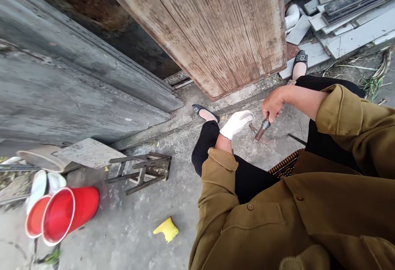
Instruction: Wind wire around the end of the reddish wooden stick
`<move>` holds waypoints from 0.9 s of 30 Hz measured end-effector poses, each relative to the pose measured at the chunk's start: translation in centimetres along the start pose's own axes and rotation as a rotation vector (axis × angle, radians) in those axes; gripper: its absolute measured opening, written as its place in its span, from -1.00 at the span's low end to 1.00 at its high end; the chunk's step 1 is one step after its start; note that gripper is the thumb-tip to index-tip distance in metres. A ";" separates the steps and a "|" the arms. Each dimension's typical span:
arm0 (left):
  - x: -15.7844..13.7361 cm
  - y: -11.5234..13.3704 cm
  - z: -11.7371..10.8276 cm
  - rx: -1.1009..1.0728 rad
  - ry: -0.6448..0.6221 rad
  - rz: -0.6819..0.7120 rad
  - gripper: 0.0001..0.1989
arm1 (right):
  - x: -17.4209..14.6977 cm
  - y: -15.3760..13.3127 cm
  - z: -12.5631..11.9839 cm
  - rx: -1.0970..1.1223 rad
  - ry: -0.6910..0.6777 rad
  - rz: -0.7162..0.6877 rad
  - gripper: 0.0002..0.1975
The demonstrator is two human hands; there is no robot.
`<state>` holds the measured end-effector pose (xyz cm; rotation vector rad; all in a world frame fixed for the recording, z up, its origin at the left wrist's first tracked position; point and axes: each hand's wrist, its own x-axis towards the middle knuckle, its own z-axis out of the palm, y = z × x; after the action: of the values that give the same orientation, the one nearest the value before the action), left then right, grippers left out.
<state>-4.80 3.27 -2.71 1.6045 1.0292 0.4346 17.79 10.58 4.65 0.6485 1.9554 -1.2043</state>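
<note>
Item: one tool (261,131), stubby, with a brown lower length and a grey ribbed band near the top, held over the floor (129,229) between your legs. Long axis: slanting, upper end away from you and to the right, lower end back toward you and to the left. Your right hand (273,102), bare: at the upper end of the tool, the nearer of the two and the one in contact; its grip is closed around that end, fingers bent down over it. Your left hand (237,124), in a white glove: just left of the tool and a little beyond its lower end, apart from it; fingers drawn together, fingertips toward the tool. A faint strand seems to run between glove and tool, but whether the left grip has hold of it you cannot tell. Small brown bit (253,128): just left of the tool, between it and the glove; whether joined to the tool, not to be made out. Surroundings, placed from the tool: wooden panel (228,35), beyond; tiles (364,31), beyond and to the right; stool (141,175), well to the left; yellow scrap (168,229), left and nearer you; red bucket (84,206), farthest left.
</note>
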 end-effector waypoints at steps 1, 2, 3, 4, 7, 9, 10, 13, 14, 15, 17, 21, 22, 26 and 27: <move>0.0 0.0 0.1 -0.037 0.023 0.011 -0.59 | -0.5 -0.1 -0.1 0.050 -0.005 -0.053 -0.74; 0.1 0.1 0.2 -0.088 0.052 0.026 -0.55 | -1.1 -0.1 -0.4 0.104 0.032 -0.101 -0.71; 0.2 0.1 0.2 -0.144 0.081 0.044 -0.51 | -1.9 0.1 -0.8 0.227 0.138 -0.191 -0.72; 0.3 0.2 0.3 -0.201 0.105 0.061 -0.49 | -2.6 0.4 -1.2 0.329 0.331 -0.230 -0.75; 0.5 0.4 0.4 -0.308 0.080 0.079 -0.47 | -4.2 1.7 -2.4 0.657 0.894 -0.282 -0.73; 0.5 0.6 0.6 -0.317 0.013 0.057 -0.47 | -4.4 2.6 -2.9 0.723 1.129 -0.207 -0.63; 0.5 0.8 0.6 -0.321 -0.021 0.043 -0.46 | -4.3 2.9 -3.0 0.700 1.177 -0.138 -0.59; 0.1 1.2 0.8 -0.371 -0.093 0.021 -0.44 | -3.7 3.4 -3.2 0.508 1.145 0.126 -0.58; -0.1 1.3 0.7 -0.390 -0.108 0.024 -0.44 | -3.5 3.4 -3.2 0.415 1.123 0.198 -0.59; -0.3 1.4 0.6 -0.404 -0.119 0.033 -0.43 | -3.4 3.4 -3.3 0.313 1.093 0.254 -0.60; -0.7 1.5 0.2 -0.412 -0.095 0.062 -0.44 | -3.0 3.3 -3.3 0.098 0.996 0.326 -0.60; -1.3 1.1 -1.1 -0.404 0.192 0.127 -0.48 | -1.7 3.2 -2.6 -0.132 0.638 0.293 -0.69; -1.4 1.0 -1.4 -0.404 0.274 0.135 -0.49 | -1.3 3.0 -2.2 -0.109 0.510 0.247 -0.72; -0.9 0.5 -1.8 -0.371 0.437 0.102 -0.57 | -0.4 1.4 -0.7 0.101 0.027 -0.001 -0.75; -0.6 0.3 -1.7 -0.346 0.440 0.085 -0.59 | -0.5 0.9 -0.4 0.140 -0.042 -0.073 -0.74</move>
<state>-6.30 3.78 -1.76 1.2689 1.1375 1.0000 18.61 11.35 4.66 0.6212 1.8866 -1.3983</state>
